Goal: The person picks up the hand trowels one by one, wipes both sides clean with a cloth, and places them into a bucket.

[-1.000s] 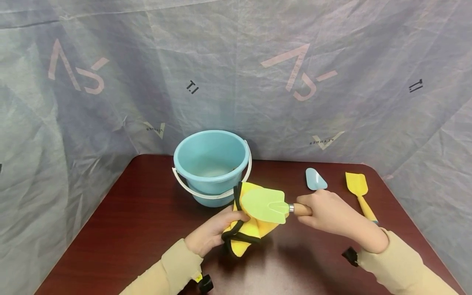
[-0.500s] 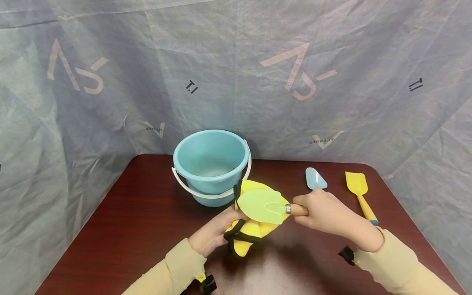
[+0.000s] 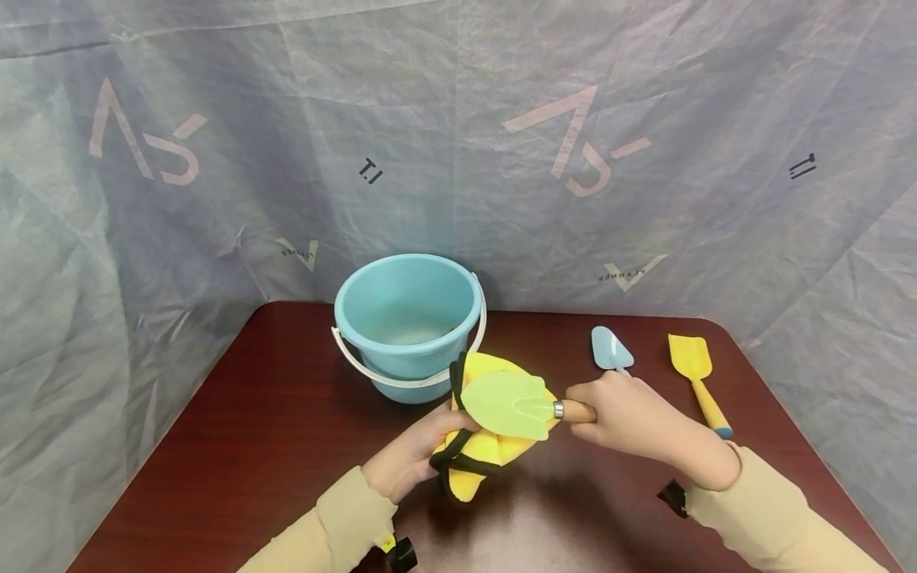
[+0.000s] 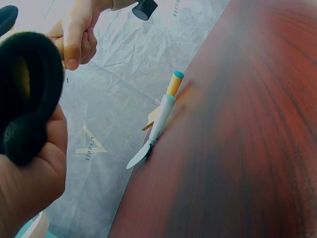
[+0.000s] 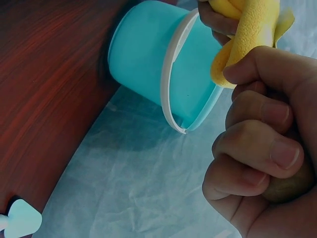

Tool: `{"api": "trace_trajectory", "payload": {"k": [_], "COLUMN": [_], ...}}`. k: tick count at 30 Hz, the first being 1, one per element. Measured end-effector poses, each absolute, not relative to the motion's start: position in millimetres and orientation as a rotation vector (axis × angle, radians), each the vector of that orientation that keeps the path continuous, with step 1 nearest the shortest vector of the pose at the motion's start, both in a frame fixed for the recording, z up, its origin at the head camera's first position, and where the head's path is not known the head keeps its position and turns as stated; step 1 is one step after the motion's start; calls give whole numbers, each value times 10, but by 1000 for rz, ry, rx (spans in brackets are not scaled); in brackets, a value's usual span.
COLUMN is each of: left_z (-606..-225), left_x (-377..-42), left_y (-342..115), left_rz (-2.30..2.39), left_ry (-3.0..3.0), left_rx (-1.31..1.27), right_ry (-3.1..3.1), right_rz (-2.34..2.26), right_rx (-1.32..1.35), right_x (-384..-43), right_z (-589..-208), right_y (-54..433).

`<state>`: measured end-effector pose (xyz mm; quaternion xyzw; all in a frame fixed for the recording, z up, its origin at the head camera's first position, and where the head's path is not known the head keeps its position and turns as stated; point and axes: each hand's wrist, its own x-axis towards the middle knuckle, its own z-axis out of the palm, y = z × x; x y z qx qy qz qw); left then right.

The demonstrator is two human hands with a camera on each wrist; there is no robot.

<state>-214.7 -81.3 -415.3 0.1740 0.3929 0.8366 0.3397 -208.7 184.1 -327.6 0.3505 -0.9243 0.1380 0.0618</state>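
Observation:
My left hand (image 3: 408, 450) grips a yellow cloth (image 3: 469, 484) with black edging, bunched up above the table. On the cloth lies the light green blade of a hand trowel (image 3: 505, 404). Its wooden handle is in the curled fingers of my right hand (image 3: 630, 414), and the blade points left. In the right wrist view, the handle's end (image 5: 292, 186) shows inside the fist, and folds of the cloth (image 5: 255, 37) appear beyond it. The left wrist view has the black edging (image 4: 29, 84) close up, over my left palm (image 4: 37, 183). The blade hides part of the cloth.
A light blue bucket (image 3: 401, 370) with a white handle stands just behind the cloth. Toward the back right lie a light blue trowel (image 3: 607, 348), partly hidden by my right hand, and a yellow shovel (image 3: 690, 356). A grey curtain (image 3: 458, 159) hangs behind the table (image 3: 236, 414).
The trowel and my right hand have shifted slightly left across the cloth. My left hand keeps its grip on the cloth and has barely moved.

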Motion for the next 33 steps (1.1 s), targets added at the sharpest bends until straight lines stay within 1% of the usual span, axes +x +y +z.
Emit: {"api": "trace_trajectory", "payload": {"k": [33], "left_z": [-4134], "left_x": [-2029], "left_y": [-1125], "left_rz": [2123], "left_ry": [1254], "left_rx": [340], "right_ry": [-2808], "right_rz": [350], "right_rx": [1064], "right_x": [-2075], "right_z": [-3327], "right_y": [1911]}}
